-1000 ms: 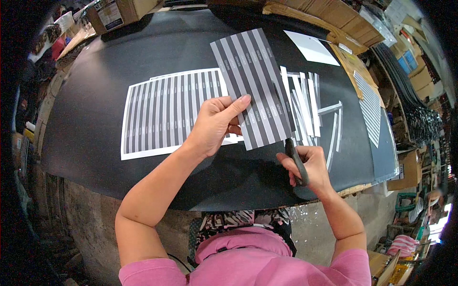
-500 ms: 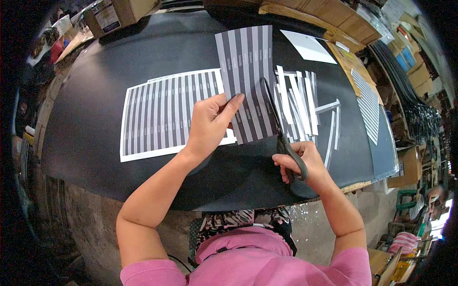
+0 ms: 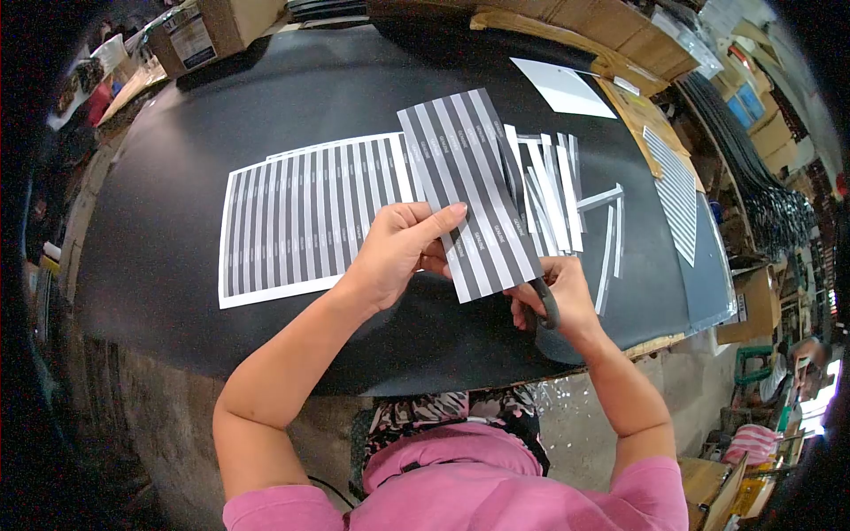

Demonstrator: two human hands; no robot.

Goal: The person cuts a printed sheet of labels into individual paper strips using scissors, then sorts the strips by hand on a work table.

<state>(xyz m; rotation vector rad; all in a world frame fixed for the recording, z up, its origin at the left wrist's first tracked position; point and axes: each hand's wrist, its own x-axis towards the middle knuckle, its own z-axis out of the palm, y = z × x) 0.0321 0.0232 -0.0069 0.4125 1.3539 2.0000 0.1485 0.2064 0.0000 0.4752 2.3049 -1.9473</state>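
Left hand [image 3: 398, 250]: pinching rectangular black-and-grey striped paper sheet [image 3: 467, 190] above black surface [image 3: 164, 230] | Right hand [image 3: 571, 299]: gripping black-handled scissors [image 3: 549, 306] | Step: seemingly cutting strips | Next move: probably calling for aligning blades along a stripe

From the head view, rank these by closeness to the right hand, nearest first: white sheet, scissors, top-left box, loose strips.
1. Scissors, in the right hand.
2. Loose strips, just beyond it.
3. White sheet, beyond the strips.
4. Box, far left.

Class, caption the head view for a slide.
Left hand holds a striped sheet; right hand grips scissors at its edge.
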